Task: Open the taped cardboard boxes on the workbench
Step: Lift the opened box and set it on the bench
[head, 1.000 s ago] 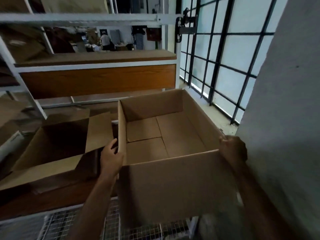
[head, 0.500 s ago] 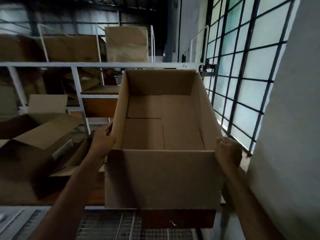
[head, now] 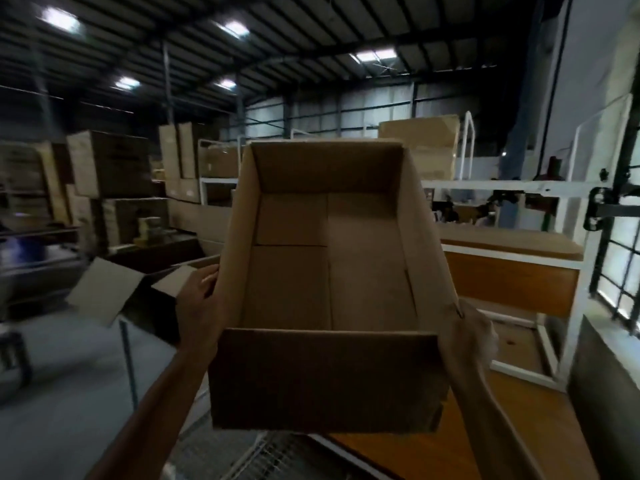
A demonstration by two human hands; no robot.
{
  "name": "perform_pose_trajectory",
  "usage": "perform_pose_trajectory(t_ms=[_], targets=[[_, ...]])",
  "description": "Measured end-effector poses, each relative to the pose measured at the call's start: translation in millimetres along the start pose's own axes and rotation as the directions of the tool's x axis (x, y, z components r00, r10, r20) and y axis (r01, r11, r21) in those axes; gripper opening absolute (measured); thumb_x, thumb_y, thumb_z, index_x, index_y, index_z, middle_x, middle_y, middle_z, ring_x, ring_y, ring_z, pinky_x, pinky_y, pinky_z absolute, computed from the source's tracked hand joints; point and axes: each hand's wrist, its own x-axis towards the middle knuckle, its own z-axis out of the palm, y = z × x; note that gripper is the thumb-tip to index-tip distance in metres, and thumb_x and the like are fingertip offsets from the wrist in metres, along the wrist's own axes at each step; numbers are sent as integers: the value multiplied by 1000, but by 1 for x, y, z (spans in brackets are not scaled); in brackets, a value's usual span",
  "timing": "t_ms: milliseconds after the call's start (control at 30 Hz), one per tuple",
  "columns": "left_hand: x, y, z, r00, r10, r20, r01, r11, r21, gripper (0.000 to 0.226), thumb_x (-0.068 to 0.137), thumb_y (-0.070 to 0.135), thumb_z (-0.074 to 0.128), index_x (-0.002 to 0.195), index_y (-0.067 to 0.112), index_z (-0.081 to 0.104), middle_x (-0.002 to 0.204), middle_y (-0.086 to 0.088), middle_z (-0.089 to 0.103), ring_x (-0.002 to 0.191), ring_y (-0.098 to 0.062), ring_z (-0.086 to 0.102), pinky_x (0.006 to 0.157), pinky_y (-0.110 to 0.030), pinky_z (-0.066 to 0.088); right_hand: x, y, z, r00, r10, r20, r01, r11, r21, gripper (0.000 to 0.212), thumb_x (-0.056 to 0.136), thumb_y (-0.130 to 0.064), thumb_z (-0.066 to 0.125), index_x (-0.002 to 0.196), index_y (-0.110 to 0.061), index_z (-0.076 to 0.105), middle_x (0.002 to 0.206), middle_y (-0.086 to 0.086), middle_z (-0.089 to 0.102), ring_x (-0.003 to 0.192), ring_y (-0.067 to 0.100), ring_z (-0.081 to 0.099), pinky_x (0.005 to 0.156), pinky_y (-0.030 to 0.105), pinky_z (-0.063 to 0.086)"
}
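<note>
An open, empty cardboard box point(head: 325, 379) fills the middle of the head view, held up in the air with its mouth tilted toward me. My left hand point(head: 197, 299) grips its left wall near the rim. My right hand point(head: 467, 337) grips the right near corner. Inside, only the folded bottom flaps show. A second open cardboard box point(head: 114, 292) with raised flaps sits lower at the left, just beyond my left hand.
A wooden workbench top point(head: 485, 441) lies below the box at the right, with wire mesh point(head: 277, 455) beside it. A white-framed shelf unit point(head: 512, 271) stands at the right next to a barred window point(head: 620, 271). Stacked cartons point(head: 110, 164) fill racks at the back left.
Both hands have lifted the open box higher and carried it leftward. My view has swung up and left, from the shelf and window toward the warehouse hall.
</note>
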Motion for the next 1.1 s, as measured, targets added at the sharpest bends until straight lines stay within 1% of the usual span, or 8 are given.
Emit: perform_pose_trajectory(t_ms=[200,367,500,567,667,767,867,1100], targets=[[45,-15,-103,997,73,-41,-61,972,227,45,90,-3,56,133,12,54,122,-7,60,109,-20,59,78,-24,49,-32,-72,80,981,-55,185,49,998,35,27,101,-34,45,89,-14,59,73,2,57,63,15,55,52,26,39],[80,-35,-200,968,90,-233,-29,967,253,48,90,-8,52,132,15,55,119,-1,57,111,-19,56,82,-35,51,-93,-136,170,952,-143,272,95,978,184,23,99,-38,45,98,-20,59,90,3,61,77,17,58,60,28,45],[108,-70,-283,902,104,-419,32,951,306,43,92,-3,50,129,16,58,117,-5,60,105,-22,57,82,-43,52,-153,-170,247,855,-243,458,128,955,268,19,101,-29,41,100,-16,54,93,6,57,93,24,54,87,41,42],[118,-93,-323,861,98,-499,86,939,334,47,90,-5,50,130,19,58,119,-4,62,106,-23,60,82,-42,53,-185,-186,291,783,-368,501,229,920,318,33,96,-31,36,94,-15,65,93,10,63,87,30,58,78,44,45],[120,-136,-379,798,53,-601,207,911,355,51,86,-8,50,127,21,59,115,-1,64,106,-20,61,84,-45,55,-240,-205,347,756,-287,588,141,949,283,37,99,-38,43,76,-16,61,71,2,59,62,14,52,54,26,35],[107,-186,-423,754,-14,-657,319,882,347,51,81,-9,46,118,22,63,111,-9,68,104,-28,65,84,-52,56,-295,-194,395,652,-310,692,151,947,283,30,100,-33,47,76,-18,58,77,0,61,67,12,55,59,27,41],[83,-229,-446,693,-137,-708,453,847,279,48,80,-16,44,118,7,63,108,-15,68,99,-29,65,79,-40,55,-347,-169,437,574,-268,774,157,963,217,30,100,-32,47,77,-17,59,83,6,64,77,22,59,73,38,52],[61,-310,-479,629,-292,-720,619,748,238,30,92,-5,54,118,6,61,109,-19,67,100,-32,65,81,-50,57,-421,-123,503,448,-105,888,171,985,30,32,100,-25,47,77,-8,63,73,8,61,60,16,50,55,27,31]])
